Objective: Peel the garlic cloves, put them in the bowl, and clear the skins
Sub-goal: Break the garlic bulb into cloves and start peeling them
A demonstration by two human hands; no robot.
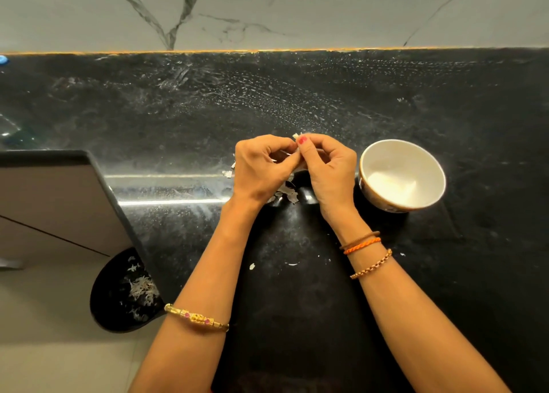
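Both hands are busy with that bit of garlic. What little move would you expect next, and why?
Probably pulling the last skin off the garlic clove, then dropping it into the bowl. The left hand and right hand both pinch the clove, with only its pale tip showing. Loose skins already lie on the counter beneath, and the bowl sits beside the right hand.

A black speckled counter (pixel 386 101) meets a grey marble-veined wall (pixel 267 9). Low at left, a round black bin (pixel 124 294) stands on the pale floor (pixel 44 348) — beside a cabinet front (pixel 53 202), possibly a drawer.
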